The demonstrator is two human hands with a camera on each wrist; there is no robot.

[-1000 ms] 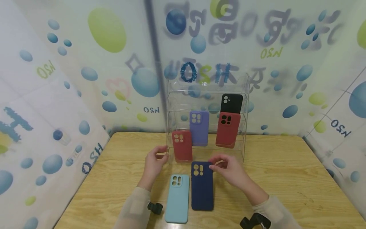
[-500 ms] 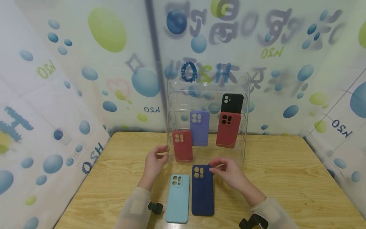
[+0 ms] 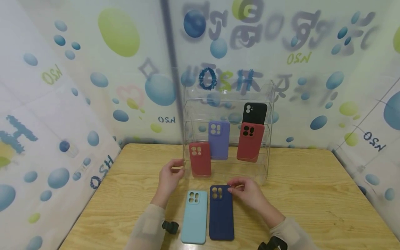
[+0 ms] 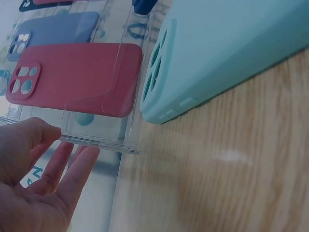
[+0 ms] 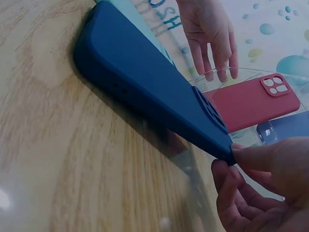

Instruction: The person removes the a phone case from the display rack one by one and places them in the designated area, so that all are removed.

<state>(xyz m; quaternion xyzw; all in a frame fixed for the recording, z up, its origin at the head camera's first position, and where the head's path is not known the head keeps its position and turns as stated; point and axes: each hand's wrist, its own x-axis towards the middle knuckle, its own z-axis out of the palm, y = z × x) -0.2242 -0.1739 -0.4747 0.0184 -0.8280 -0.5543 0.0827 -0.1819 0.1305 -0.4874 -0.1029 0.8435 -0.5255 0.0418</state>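
My right hand pinches the top right corner of a navy phone case between thumb and fingers. In the right wrist view the navy phone case slants over the wood, its pinched camera end raised. My left hand grips the left side edge of a clear acrylic display rack, thumb and fingers on either side of that edge in the left wrist view. A light teal phone case lies on the table just left of the navy one.
The rack bears a red phone case low on the left, a purple phone case in the middle, and another red phone case on the right before a black phone case. The wooden table meets a bubble-patterned wall behind.
My right hand has drawn the navy phone case back toward me, away from the rack and lower beside the teal one. My left hand keeps its place at the rack's edge.
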